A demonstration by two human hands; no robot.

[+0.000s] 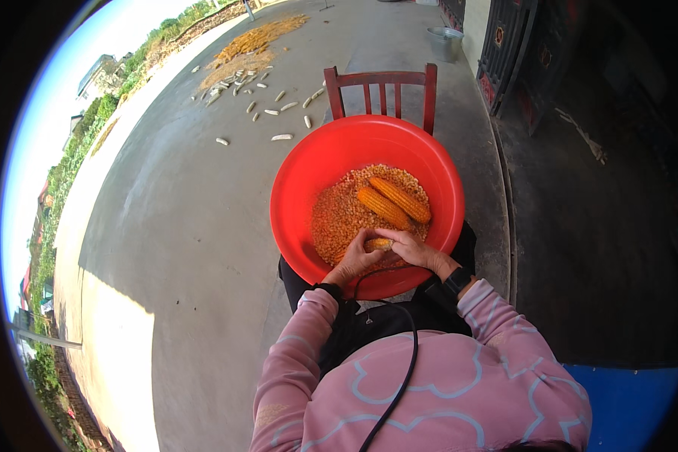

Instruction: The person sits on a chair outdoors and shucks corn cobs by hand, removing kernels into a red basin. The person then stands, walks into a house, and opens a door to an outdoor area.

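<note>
A partly stripped corn cob (378, 244) lies between my two hands, low over the near side of a red plastic basin (299, 186). My left hand (361, 255) curls around its left end, while my right hand (412, 247) grips the right end, fingers reaching over the top. Loose corn kernels (339, 217) cover the basin's bottom. Two full ears of corn, one nearer (383, 207) and one farther (401, 199), rest side by side on the kernels just beyond my hands. My fingers hide much of the held cob.
A dark red wooden chair (381, 79) stands behind the basin. Bare cobs (282, 137) lie scattered on the concrete floor (203, 226), near a heap of corn (260, 39). A metal bucket (445, 44) stands by the doorway. A black cable (409, 367) runs over my torso.
</note>
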